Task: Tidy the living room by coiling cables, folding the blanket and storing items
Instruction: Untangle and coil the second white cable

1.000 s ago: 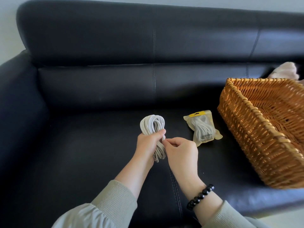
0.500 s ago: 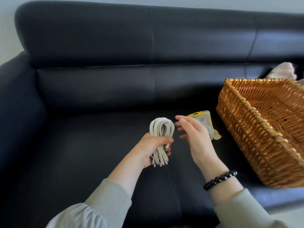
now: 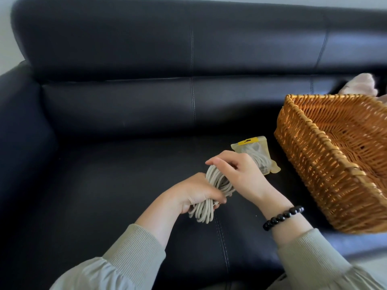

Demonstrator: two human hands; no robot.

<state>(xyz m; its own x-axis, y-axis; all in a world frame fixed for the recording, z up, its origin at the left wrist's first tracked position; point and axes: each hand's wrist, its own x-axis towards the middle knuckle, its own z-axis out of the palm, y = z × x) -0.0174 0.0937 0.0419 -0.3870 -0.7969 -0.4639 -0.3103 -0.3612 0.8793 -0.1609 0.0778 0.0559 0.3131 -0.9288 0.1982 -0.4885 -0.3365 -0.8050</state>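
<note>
"Hands, what's new?"

"Well, the left hand (image 3: 194,193) grips the coiled cable (image 3: 217,181) low down. The right hand (image 3: 240,174) was open a moment ago and now curls over its top, above the sofa seat (image 3: 104,185). Coiling looks done, so I'd guess the basket (image 3: 314,164) at right is next."

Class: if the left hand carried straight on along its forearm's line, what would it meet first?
Probably the right hand, which holds the upper end of the same coiled cable; the bagged cable lies beyond. Depth is uncertain.
</note>
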